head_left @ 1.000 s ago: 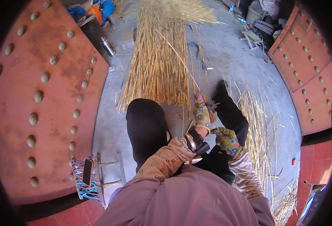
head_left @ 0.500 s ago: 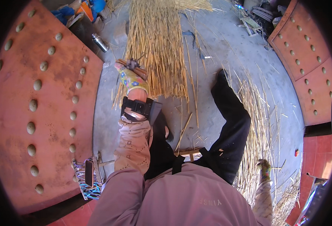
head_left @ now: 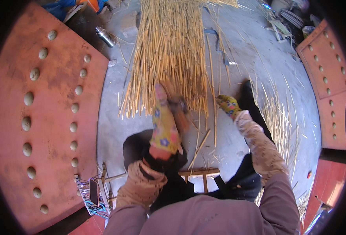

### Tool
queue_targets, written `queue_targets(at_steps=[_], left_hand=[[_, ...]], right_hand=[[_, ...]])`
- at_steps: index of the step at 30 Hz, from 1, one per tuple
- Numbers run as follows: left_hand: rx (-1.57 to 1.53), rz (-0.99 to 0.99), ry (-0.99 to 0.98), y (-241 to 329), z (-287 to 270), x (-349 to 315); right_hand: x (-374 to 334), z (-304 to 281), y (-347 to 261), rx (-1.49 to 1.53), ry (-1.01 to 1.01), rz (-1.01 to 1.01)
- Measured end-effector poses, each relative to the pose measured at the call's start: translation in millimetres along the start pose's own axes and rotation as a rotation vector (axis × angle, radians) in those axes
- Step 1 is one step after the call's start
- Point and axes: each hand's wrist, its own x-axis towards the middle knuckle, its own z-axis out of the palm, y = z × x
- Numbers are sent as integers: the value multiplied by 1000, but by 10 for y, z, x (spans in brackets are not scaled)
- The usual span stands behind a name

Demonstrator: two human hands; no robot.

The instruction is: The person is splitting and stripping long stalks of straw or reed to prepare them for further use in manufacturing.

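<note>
A patterned yellow glove covers my left hand (head_left: 165, 125), which is blurred by motion. It is closed on a brown wooden tool (head_left: 177, 107) with dark cord or strapping around its middle. The tool is over the near ends of a thick layer of straw-coloured reeds (head_left: 169, 58) on the floor. To the right, beside my right lower leg, is my right hand (head_left: 228, 105), in a matching floral glove. Its fingers are curled in, and whatever they may hold is hidden. A few loose reeds (head_left: 215, 94) lie between that hand and the layer.
Red studded door panels (head_left: 55, 117) flank me on the left, with another door (head_left: 329, 78) at right. More loose straw (head_left: 282, 129) lies right of my leg. A metal flask (head_left: 105, 37) is at far left. A phone (head_left: 94, 192) rests on a woven stool near my left side.
My left hand has moved right and nearer with the wooden tool, now over the reed ends. My right hand has come up from the loose straw at lower right to beside my leg.
</note>
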Motion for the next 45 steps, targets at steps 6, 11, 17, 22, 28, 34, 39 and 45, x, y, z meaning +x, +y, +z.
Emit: queue_targets(at_steps=[6, 11, 17, 22, 28, 34, 39, 45], left_hand=[[65, -105, 51, 96, 110, -10], [29, -164, 180, 117, 166, -6], [82, -203, 156, 42, 161, 1], [186, -331, 78, -387, 34, 70], [162, -501, -342, -1248, -221, -123], [367, -526, -418, -929, 95, -1132], [278, -535, -463, -662, 274, -1503], [456, -575, -602, -489, 117, -1644]], right_hand=[[256, 780, 1043, -1013, 36, 44], [173, 730, -82, 436, 149, 608], [-10, 62, -1095, -163, -196, 528], [-979, -159, -1753, 876, -341, 379], [-2357, 174, -1986, 565, -841, 192], [-2348, -210, -1989, 559, -385, 229], [-1934, -351, -2842, 1410, 112, -180], [-1633, -1371, -3507, 1211, 475, -141]])
